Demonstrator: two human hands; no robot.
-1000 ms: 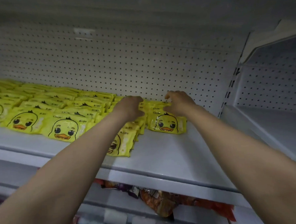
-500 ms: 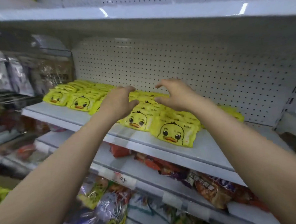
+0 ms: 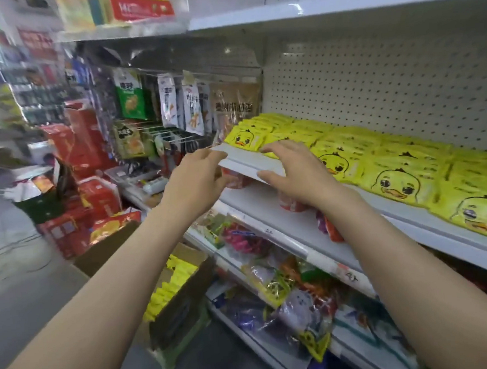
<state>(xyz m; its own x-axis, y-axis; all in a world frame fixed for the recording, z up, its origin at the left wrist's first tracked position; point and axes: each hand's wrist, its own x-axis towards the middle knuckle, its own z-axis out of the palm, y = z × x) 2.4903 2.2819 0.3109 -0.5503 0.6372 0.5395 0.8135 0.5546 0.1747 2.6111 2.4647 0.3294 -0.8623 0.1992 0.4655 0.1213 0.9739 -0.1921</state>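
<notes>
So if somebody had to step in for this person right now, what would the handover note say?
The left hand is open with nothing in its grip, fingertips at the shelf corner.
The right hand is open and empty, spread over the shelf's front edge.
Done: duck packets lie in rows along the shelf.
Left: the cardboard box on the floor holds more yellow packs, so probably those go up next.

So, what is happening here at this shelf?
A person appears to be stocking a shop shelf with yellow duck packets, which lie in rows on it. The left hand and right hand, both empty, are at the shelf's left front edge. An open cardboard box with more yellow packets stands on the floor below.
</notes>
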